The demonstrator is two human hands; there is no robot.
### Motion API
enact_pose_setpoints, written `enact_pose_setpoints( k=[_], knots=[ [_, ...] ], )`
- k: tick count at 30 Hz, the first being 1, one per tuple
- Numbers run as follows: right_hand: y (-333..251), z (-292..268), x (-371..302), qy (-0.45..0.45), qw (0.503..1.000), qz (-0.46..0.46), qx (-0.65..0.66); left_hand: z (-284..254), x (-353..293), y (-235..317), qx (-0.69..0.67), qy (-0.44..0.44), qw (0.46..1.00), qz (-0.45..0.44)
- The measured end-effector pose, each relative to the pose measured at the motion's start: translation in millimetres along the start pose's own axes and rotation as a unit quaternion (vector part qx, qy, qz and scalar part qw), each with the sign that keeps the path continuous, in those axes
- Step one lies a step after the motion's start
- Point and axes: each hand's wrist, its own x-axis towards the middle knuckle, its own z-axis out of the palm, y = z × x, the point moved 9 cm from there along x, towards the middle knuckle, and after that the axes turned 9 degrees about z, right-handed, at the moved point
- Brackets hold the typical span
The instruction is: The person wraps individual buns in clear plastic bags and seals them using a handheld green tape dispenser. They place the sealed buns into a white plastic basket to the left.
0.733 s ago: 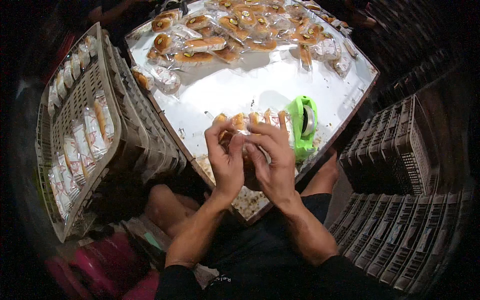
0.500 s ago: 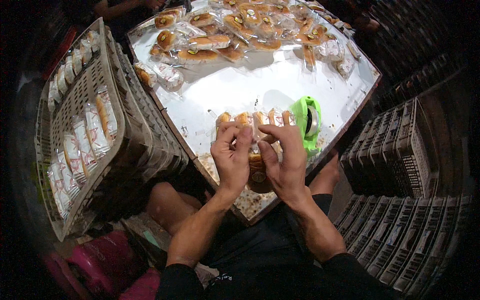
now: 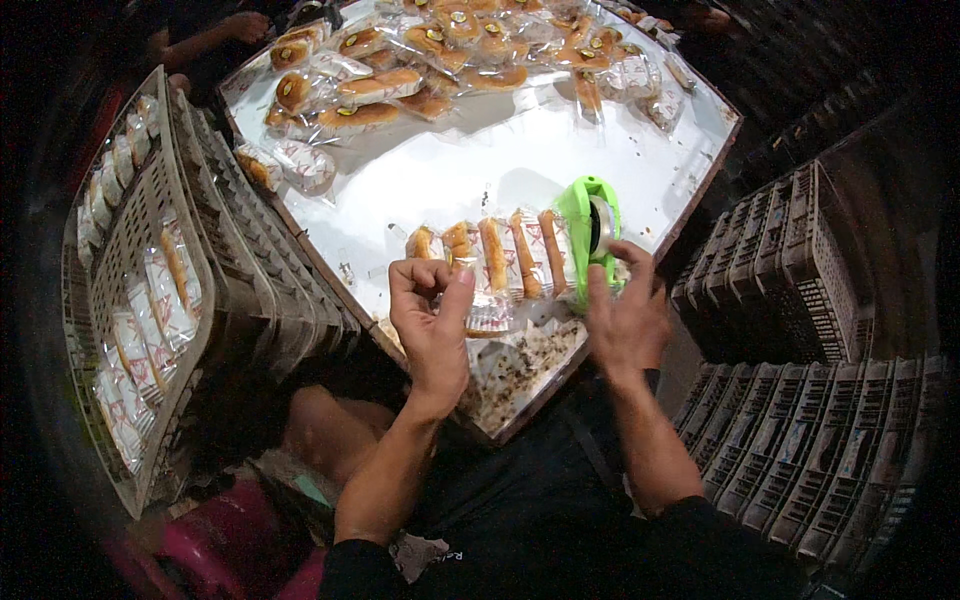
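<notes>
My left hand [image 3: 430, 320] is curled, thumb up, pinching the edge of a clear-wrapped pastry packet [image 3: 490, 316] at the near edge of the white table [image 3: 450, 170]. Just beyond it lies a row of several wrapped pastries [image 3: 500, 252], side by side. My right hand [image 3: 625, 312] is at the right end of that row, fingers spread, its fingertips touching the base of a green tape dispenser [image 3: 586, 232]. Nothing is gripped in it.
A heap of wrapped buns [image 3: 450, 50] covers the table's far side. A tilted grey crate [image 3: 150, 290] with packets stands on the left, and stacked grey crates [image 3: 790, 260] on the right. Another person's hand [image 3: 245, 25] shows at the top left. A pink stool [image 3: 220, 545] is below.
Both hands were together on one packet at the table's near edge. My right hand has let go and moved right to the green tape dispenser; my left hand stays with the packet.
</notes>
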Motion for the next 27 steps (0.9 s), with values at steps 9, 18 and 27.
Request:
enact_pose_setpoints(
  k=[9,18,27],
  knots=[
    [78,-20,19,0.000,0.990,0.128,-0.057,13,-2,-15,0.049,-0.026,0.998,-0.030],
    [2,30,-65,-0.164,0.951,0.135,0.225,13,-3,-18,0.015,0.005,0.999,-0.032],
    [-64,45,-31,-0.119,0.938,0.077,0.315,34,-24,16,0.170,-0.042,0.983,0.051]
  ],
)
